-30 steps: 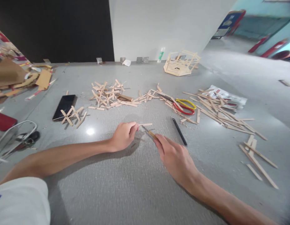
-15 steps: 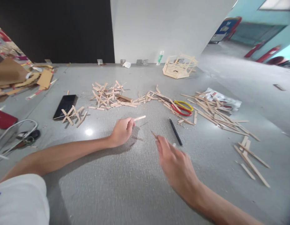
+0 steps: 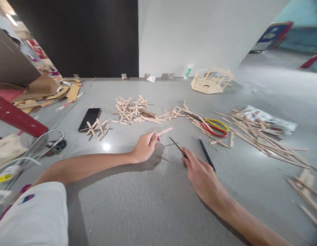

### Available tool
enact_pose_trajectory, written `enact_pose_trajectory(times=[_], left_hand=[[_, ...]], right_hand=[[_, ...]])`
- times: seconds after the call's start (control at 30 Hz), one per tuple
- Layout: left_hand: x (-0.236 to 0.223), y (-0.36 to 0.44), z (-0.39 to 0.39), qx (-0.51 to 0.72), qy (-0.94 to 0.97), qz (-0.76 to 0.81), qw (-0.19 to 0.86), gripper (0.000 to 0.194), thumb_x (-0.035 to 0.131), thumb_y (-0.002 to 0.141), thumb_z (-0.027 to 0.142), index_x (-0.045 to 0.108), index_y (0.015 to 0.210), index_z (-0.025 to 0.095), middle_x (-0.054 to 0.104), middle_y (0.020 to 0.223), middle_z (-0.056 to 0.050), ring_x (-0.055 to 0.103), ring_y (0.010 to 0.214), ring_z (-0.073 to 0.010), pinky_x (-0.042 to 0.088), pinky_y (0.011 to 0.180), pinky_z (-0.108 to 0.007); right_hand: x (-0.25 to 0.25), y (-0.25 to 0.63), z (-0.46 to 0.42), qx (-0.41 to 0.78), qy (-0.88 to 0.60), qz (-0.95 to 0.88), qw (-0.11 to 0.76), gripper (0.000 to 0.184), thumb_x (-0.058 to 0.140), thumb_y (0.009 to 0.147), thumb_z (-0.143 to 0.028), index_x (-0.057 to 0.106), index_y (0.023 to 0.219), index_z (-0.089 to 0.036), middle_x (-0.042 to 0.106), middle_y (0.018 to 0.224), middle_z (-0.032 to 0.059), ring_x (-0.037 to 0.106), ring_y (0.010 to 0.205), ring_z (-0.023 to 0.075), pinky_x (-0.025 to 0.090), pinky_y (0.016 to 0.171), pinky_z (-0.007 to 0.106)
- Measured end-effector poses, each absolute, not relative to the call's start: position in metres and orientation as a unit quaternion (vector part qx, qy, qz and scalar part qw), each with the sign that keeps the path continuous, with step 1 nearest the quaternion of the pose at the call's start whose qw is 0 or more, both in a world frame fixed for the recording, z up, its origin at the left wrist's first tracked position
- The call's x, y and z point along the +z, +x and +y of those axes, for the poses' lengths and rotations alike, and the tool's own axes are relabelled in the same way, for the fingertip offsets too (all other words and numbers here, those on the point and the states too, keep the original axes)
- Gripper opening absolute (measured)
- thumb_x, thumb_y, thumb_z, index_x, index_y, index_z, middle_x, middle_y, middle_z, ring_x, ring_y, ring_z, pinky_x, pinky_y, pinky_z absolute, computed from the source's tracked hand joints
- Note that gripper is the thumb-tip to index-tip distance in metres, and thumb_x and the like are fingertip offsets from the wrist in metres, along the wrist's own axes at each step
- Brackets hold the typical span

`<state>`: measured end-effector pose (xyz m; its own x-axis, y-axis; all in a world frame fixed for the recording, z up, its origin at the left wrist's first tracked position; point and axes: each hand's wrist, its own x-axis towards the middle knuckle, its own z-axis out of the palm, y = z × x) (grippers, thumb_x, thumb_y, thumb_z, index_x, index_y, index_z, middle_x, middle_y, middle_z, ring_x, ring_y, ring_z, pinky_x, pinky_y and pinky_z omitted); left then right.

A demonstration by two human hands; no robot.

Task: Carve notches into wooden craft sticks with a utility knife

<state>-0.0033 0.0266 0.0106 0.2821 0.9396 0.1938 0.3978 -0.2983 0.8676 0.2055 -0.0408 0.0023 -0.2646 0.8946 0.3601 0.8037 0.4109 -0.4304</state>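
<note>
My left hand is closed around a short wooden craft stick, whose free end points up and to the right above the grey tabletop. My right hand grips a thin, pointed metal tool, blade-like or file-like; its exact kind does not show. The tool's tip reaches toward the stick, with a gap between them. Just right of that hand lies a black pen-like stick. Beyond my hands is a pile of wooden stick pieces, and scissors with red and yellow handles rest among more pieces.
A phone with joined sticks sits at left, near cables and cardboard scraps. A wooden stick frame stands against the back panel. Longer sticks and a plastic packet lie at right.
The view has shifted left, so things appear farther right. My right hand has turned the pointed tool, and more of its length shows. The left hand keeps its hold on the stick.
</note>
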Motion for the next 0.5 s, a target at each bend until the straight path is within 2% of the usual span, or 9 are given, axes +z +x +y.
enact_pose_trajectory(times=[0.1, 0.17, 0.37, 0.5], left_hand=[[0.0118, -0.0041, 0.0249, 0.418, 0.684, 0.44, 0.406, 0.042, 0.024, 0.102, 0.043, 0.053, 0.085, 0.017, 0.048, 0.054, 0.003, 0.047, 0.051, -0.0115, 0.041, 0.058, -0.025], [0.012, -0.0052, 0.0238, 0.432, 0.67, 0.424, 0.43, 0.043, 0.025, 0.101, 0.047, 0.052, 0.087, 0.017, 0.047, 0.054, 0.004, 0.045, 0.049, -0.0107, 0.04, 0.055, -0.024], [0.0134, -0.0081, 0.0224, 0.441, 0.669, 0.383, 0.46, 0.041, 0.035, 0.099, 0.048, 0.055, 0.084, 0.015, 0.044, 0.057, 0.004, 0.04, 0.05, -0.009, 0.034, 0.052, -0.022], [0.0154, -0.0076, 0.0224, 0.413, 0.685, 0.383, 0.462, 0.044, 0.036, 0.098, 0.05, 0.058, 0.084, 0.014, 0.042, 0.058, 0.004, 0.039, 0.051, -0.0094, 0.033, 0.052, -0.023]], right_hand=[[0.0044, 0.2064, -0.0398, 0.089, -0.546, -0.789, 0.267, 0.026, 0.032, 0.1, -0.034, 0.055, 0.099, -0.02, 0.062, 0.064, -0.0012, 0.056, 0.047, 0.0115, 0.042, 0.048, 0.021], [0.0068, 0.2061, -0.0399, 0.089, -0.544, -0.788, 0.276, 0.029, 0.031, 0.1, -0.039, 0.052, 0.089, -0.022, 0.055, 0.056, -0.0047, 0.049, 0.041, 0.0098, 0.039, 0.045, 0.019], [0.0065, 0.2049, -0.0404, 0.065, -0.533, -0.799, 0.271, 0.031, 0.03, 0.101, -0.039, 0.053, 0.091, -0.022, 0.061, 0.061, -0.002, 0.055, 0.045, 0.0119, 0.038, 0.046, 0.022], [0.0039, 0.2052, -0.0414, 0.059, -0.534, -0.803, 0.26, 0.032, 0.029, 0.101, -0.04, 0.054, 0.092, -0.021, 0.063, 0.063, -0.0014, 0.057, 0.046, 0.0129, 0.037, 0.046, 0.024]])
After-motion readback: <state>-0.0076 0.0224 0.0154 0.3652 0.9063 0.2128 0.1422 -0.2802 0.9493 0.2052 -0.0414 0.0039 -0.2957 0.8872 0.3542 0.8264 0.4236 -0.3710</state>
